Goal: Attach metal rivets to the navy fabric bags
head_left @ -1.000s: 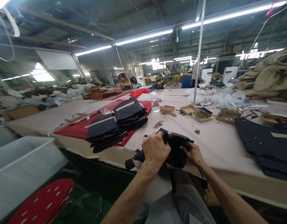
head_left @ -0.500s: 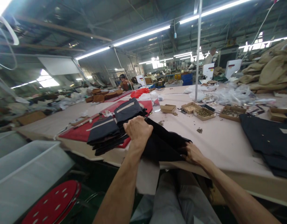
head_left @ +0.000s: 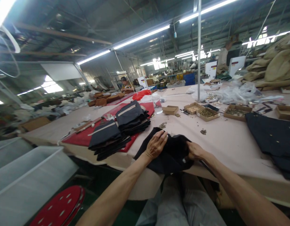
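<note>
At the table's front edge lies a black fabric bag, crumpled, its dark mouth gaping toward me. My left hand is closed over the upper left part of its rim, fingers bent across the cloth. On the other side, my right hand grips the right edge, with the fingertips partly hidden in the mouth. A small pale spot shows on the cloth below the right fingers. Left of the bag, two stacks of folded dark fabric pieces with beige strips lie on a red sheet.
Shallow cardboard boxes of small metal parts stand behind my hands, with a little pile of metal bits nearer. Another dark fabric piece lies at right. A metal pole rises behind. White bins and a red stool stand left.
My left hand has come down and right, off the area by the stacks, onto the bag's rim. The bag has been drawn nearer and its mouth opened wider. My right hand stays at its right edge.
</note>
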{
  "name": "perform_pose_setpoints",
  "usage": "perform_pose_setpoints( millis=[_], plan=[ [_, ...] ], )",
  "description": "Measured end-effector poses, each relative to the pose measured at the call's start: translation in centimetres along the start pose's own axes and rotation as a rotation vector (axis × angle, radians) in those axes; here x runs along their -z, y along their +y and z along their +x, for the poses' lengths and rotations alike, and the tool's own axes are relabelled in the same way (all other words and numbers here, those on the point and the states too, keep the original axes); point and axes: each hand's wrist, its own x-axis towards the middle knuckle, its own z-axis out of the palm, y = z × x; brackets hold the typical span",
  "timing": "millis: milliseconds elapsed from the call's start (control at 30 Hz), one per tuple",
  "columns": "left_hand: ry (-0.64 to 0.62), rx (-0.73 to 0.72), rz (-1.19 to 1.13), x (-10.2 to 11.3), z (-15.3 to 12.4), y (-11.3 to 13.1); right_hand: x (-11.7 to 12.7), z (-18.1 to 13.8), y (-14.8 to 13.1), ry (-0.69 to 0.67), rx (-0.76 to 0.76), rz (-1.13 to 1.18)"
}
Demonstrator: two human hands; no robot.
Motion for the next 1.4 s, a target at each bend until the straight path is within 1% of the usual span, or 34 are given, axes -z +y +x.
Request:
perform_pose_setpoints(
  millis=[33,67,100,167,233,300,433,500,600,667,733,800,833,933,1000,1033,1067,1133,1167,1200,1233,1267,1400],
  plan=[
    [-0.057,-0.099,-0.044,-0.5,-0.2,-0.2,-0.1,0.1,0.2,-0.005,0.010,0.002],
    [-0.103,-0.168,-0.077,-0.9,-0.1,-0.4,-0.3,0.3,0.4,-0.008,0.022,0.005],
    [-0.138,-0.203,-0.098,-1.2,0.0,-0.4,-0.5,0.4,0.5,-0.007,0.033,0.009],
    [-0.188,-0.184,-0.111,-1.4,0.6,-0.3,-0.7,0.5,0.7,0.002,0.036,0.024],
    [-0.230,-0.104,-0.103,-1.6,1.2,0.1,-0.9,0.6,0.8,0.005,0.022,0.036],
    [-0.250,0.022,-0.084,-2.2,1.5,0.4,-0.9,0.7,0.8,0.000,0.012,0.035],
    [-0.226,0.369,-0.023,-4.7,1.3,0.7,-0.7,1.0,0.7,-0.016,0.036,-0.014],
    [-0.218,0.490,-0.024,-6.1,1.1,0.5,-0.7,1.2,0.7,-0.022,0.038,-0.030],
    [-0.221,0.584,-0.119,-7.2,0.9,0.0,-0.8,1.7,0.8,-0.037,0.024,-0.003],
    [-0.207,0.631,-0.257,-7.1,0.9,-0.5,-0.8,2.0,0.9,-0.053,0.011,0.028],
    [-0.184,0.657,-0.413,-6.3,0.8,-0.7,-0.8,2.2,1.1,-0.064,0.004,0.053],
    [-0.165,0.633,-0.497,-5.3,0.6,-0.4,-0.7,2.4,1.2,-0.064,0.011,0.066],
    [-0.146,0.598,-0.489,-4.8,0.5,-0.1,-0.7,2.4,1.3,-0.060,0.017,0.070],
    [-0.027,0.442,-0.321,-3.6,0.5,1.6,-0.6,2.5,1.3,-0.054,0.030,0.067],
    [0.037,0.298,-0.211,-3.4,0.8,2.6,-0.6,2.5,1.3,-0.052,0.031,0.045],
    [0.031,0.214,-0.180,-3.4,1.0,2.9,-0.6,2.5,1.2,-0.050,0.032,0.032],
    [-0.004,0.122,-0.163,-3.5,1.3,3.1,-0.5,2.4,1.2,-0.049,0.032,0.019],
    [-0.130,-0.047,-0.155,-3.9,1.9,2.9,-0.5,2.4,1.1,-0.039,0.026,-0.003],
    [-0.197,-0.099,-0.156,-4.1,2.1,2.6,-0.4,2.3,1.1,-0.035,0.023,-0.009],
    [-0.252,-0.122,-0.163,-4.4,2.3,2.2,-0.4,2.3,1.0,-0.034,0.019,-0.014],
    [-0.287,-0.113,-0.179,-4.8,2.4,1.8,-0.4,2.2,1.0,-0.036,0.014,-0.016],
    [-0.299,-0.075,-0.206,-5.2,2.3,1.3,-0.4,2.1,1.0,-0.039,0.011,-0.016],
    [-0.230,0.182,-0.396,-7.3,1.3,0.2,-0.5,2.0,0.9,-0.057,-0.003,-0.006]
  ],
)
